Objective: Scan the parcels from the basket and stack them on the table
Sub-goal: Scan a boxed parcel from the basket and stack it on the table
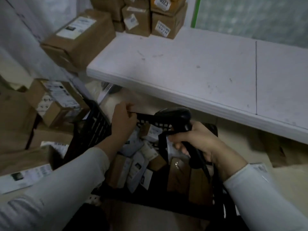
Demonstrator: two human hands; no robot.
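Right grip (196, 140) is seen curled tight round the handle of a black scanner (176, 115), whose head is pointed up and away from it. Left grip (124, 120), level with it on the other side, is curled over the far rim of the black basket (93, 129). Labelled parcels (136, 160) are piled in the basket, below and between both grips. Beyond them, brown boxes (150, 19) are stacked at the far end of the white tabletop (183, 64).

White table (200, 72) bears brown cardboard parcels (150, 19) stacked at its far left corner.
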